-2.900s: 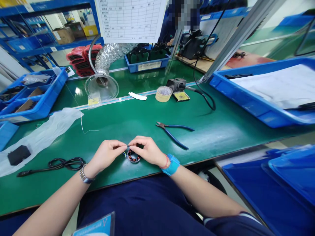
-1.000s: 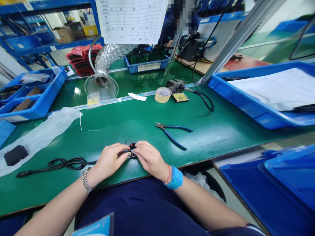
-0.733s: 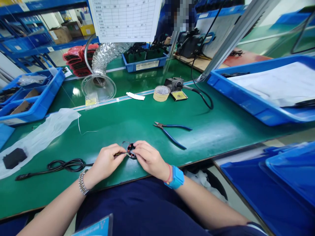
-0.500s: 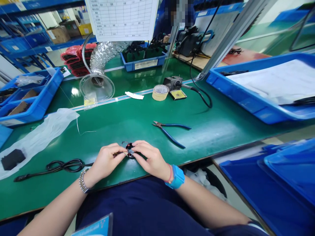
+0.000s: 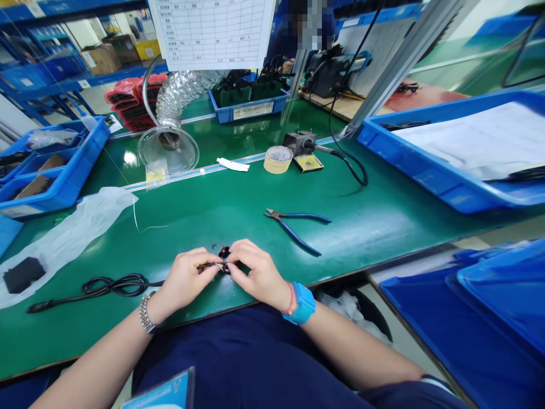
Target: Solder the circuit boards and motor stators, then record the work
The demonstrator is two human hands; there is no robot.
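Near the front edge of the green bench mat [image 5: 238, 213], both my hands meet over a small round wound coil part [image 5: 223, 253] with red-brown windings. My left hand [image 5: 185, 278] pinches a thin dark wire that runs into the part. My right hand [image 5: 255, 272] is closed on the part itself, its fingers covering most of it. A black cable [image 5: 102, 286] lies coiled on the mat to the left and leads toward my left hand.
Blue-handled cutters [image 5: 296, 224] lie right of my hands. Behind are a tape roll [image 5: 277, 159], a soldering iron stand [image 5: 303, 145], a clear fume hood [image 5: 168, 149] and a plastic sheet [image 5: 72, 233]. Blue bins [image 5: 430, 170] flank both sides. Another person sits at the far bench.
The part has been turned from lying flat under my fingers to being held up between both hands. My left hand now pinches the wire end at the part. Hands barely shifted in the last second.
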